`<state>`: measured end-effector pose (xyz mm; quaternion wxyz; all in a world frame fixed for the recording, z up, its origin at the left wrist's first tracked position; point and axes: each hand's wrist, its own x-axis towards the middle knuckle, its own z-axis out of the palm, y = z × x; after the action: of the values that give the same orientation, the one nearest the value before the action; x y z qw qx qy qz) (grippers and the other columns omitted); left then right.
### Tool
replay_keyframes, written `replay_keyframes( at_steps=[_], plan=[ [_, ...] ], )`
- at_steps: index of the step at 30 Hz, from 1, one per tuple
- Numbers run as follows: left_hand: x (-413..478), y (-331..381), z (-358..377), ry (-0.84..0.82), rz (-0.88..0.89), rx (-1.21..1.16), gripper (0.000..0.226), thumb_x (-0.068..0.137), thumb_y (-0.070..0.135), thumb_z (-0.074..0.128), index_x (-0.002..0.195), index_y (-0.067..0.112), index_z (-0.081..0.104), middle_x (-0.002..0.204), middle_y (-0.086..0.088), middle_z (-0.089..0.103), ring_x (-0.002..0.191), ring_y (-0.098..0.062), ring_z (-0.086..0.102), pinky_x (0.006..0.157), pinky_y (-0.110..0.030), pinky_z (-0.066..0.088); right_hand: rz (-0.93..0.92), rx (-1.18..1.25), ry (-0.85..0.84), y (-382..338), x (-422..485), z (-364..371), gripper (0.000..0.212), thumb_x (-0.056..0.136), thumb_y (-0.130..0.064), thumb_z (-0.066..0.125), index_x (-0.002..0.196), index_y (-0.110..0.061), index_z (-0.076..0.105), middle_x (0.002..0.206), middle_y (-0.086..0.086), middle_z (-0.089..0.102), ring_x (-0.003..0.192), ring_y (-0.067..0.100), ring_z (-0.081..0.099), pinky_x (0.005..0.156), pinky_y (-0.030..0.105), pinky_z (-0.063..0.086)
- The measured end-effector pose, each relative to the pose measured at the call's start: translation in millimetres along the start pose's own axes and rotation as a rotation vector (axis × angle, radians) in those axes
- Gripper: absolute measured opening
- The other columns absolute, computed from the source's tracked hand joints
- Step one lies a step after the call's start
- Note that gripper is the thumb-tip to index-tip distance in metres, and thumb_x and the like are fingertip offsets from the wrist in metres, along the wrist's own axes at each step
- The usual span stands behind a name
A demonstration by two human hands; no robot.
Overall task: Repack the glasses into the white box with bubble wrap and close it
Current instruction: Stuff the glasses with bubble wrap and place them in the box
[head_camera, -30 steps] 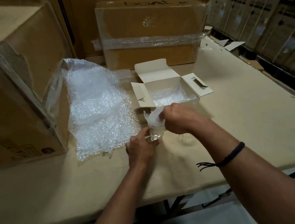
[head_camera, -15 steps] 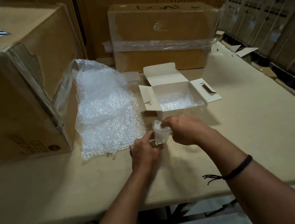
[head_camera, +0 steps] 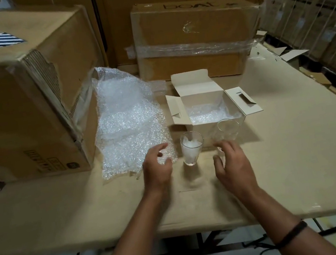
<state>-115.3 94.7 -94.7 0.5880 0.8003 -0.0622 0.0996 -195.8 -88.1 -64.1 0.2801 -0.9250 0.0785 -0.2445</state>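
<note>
**packer_q:** So where are the glasses, and is anything in the way?

**boxguy:** Both hands are loose and hold nothing. The stuffed glass [head_camera: 192, 147], with white wadding inside, stands upright between the left hand [head_camera: 158, 169] and right hand [head_camera: 230, 161]. A clear empty glass [head_camera: 229, 129] sits just past the right fingers, against the open white box [head_camera: 202, 98], which is lined with wrap. A crinkly bubble wrap sheet [head_camera: 129, 122] lies under the left fingertips; can't tell if they touch. Past it is a big corrugated carton [head_camera: 17, 94] with a striped label. The print on the taped carton [head_camera: 193, 37] is upside down and unreadable.

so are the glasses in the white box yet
No, the stuffed glass and the empty glass both stand on the table in front of the white box.
</note>
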Motion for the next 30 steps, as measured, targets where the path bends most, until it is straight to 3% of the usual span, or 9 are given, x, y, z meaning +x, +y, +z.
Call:
replay_keyframes(
  at_steps=[4,10,13,15,20,23,25,27,30],
  plan=[
    [45.4,-9.9,-22.1,0.16,0.184,0.23,0.029,0.082,0.004,0.06,0.11,0.008,0.068,0.112,-0.008,0.067,0.104,-0.026,0.06,0.095,-0.039,0.046,0.076,-0.269,-0.371,11.6,-9.6,28.2,0.054,0.097,-0.032,0.044,0.143,-0.006,0.038,0.149,0.015,0.038,0.138,0.029,0.034,0.114,0.037,0.029],
    [128.4,-24.2,-34.1,-0.01,0.172,0.859,0.049,0.093,0.014,0.057,0.14,0.02,0.046,0.15,-0.006,0.039,0.14,-0.027,0.029,0.111,-0.046,0.019,0.065,-0.416,-0.398,9.7,-8.0,36.3,0.06,0.095,-0.04,0.029,0.143,-0.007,0.039,0.153,0.013,0.036,0.143,0.025,0.028,0.117,0.037,0.022],
    [147.5,-23.3,-41.4,-0.029,0.07,1.071,0.058,0.089,0.009,0.056,0.142,0.026,0.04,0.142,-0.005,0.047,0.128,-0.028,0.041,0.1,-0.044,0.027,0.072,-0.409,-0.391,8.1,-6.9,36.2,0.062,0.09,-0.042,0.027,0.139,-0.008,0.045,0.151,0.012,0.04,0.14,0.026,0.033,0.115,0.037,0.026],
    [157.2,-21.9,-46.6,-0.062,0.027,1.152,0.051,0.089,0.004,0.05,0.134,0.027,0.051,0.123,-0.004,0.059,0.113,-0.027,0.05,0.091,-0.04,0.03,0.084,-0.406,-0.394,7.0,-6.7,35.7,0.064,0.089,-0.043,0.027,0.14,-0.008,0.045,0.151,0.012,0.04,0.141,0.026,0.033,0.116,0.036,0.025],
    [166.2,-18.4,-61.0,0.119,0.103,0.909,0.018,0.093,0.019,0.054,0.099,0.019,0.071,0.098,-0.005,0.067,0.096,-0.029,0.057,0.089,-0.04,0.029,0.087,-0.422,-0.387,4.9,-6.1,35.5,0.066,0.088,-0.043,0.028,0.14,-0.007,0.045,0.15,0.012,0.041,0.14,0.026,0.034,0.115,0.035,0.024],
    [151.7,-7.3,-64.3,0.213,0.162,0.698,0.029,0.098,0.027,0.047,0.081,0.012,0.065,0.08,-0.009,0.065,0.081,-0.033,0.058,0.085,-0.042,0.034,0.091,-0.429,-0.388,5.5,-5.2,35.8,0.066,0.088,-0.043,0.029,0.14,-0.007,0.046,0.15,0.012,0.041,0.14,0.025,0.035,0.115,0.036,0.025],
    [142.5,-7.1,-66.3,0.179,0.166,0.627,0.025,0.097,0.02,0.046,0.084,0.012,0.066,0.081,-0.01,0.066,0.084,-0.036,0.06,0.087,-0.043,0.038,0.096,-0.424,-0.389,4.7,-5.0,35.4,0.066,0.087,-0.043,0.029,0.139,-0.007,0.046,0.149,0.012,0.042,0.139,0.026,0.036,0.115,0.037,0.027],
    [135.2,-11.1,-70.8,0.148,0.15,0.618,0.023,0.093,0.011,0.052,0.105,0.012,0.072,0.101,-0.013,0.072,0.097,-0.035,0.063,0.094,-0.044,0.044,0.099,-0.422,-0.396,4.0,-5.4,35.0,0.065,0.087,-0.043,0.028,0.139,-0.008,0.046,0.149,0.012,0.042,0.139,0.026,0.036,0.115,0.037,0.027],
    [126.4,-14.1,-79.0,0.181,0.106,0.593,0.017,0.084,0.009,0.066,0.098,0.013,0.075,0.099,-0.012,0.073,0.097,-0.033,0.064,0.09,-0.046,0.048,0.099,-0.426,-0.4,3.6,-6.3,34.0,0.065,0.088,-0.044,0.028,0.139,-0.008,0.046,0.149,0.011,0.042,0.139,0.025,0.035,0.115,0.037,0.027]
  ],
)
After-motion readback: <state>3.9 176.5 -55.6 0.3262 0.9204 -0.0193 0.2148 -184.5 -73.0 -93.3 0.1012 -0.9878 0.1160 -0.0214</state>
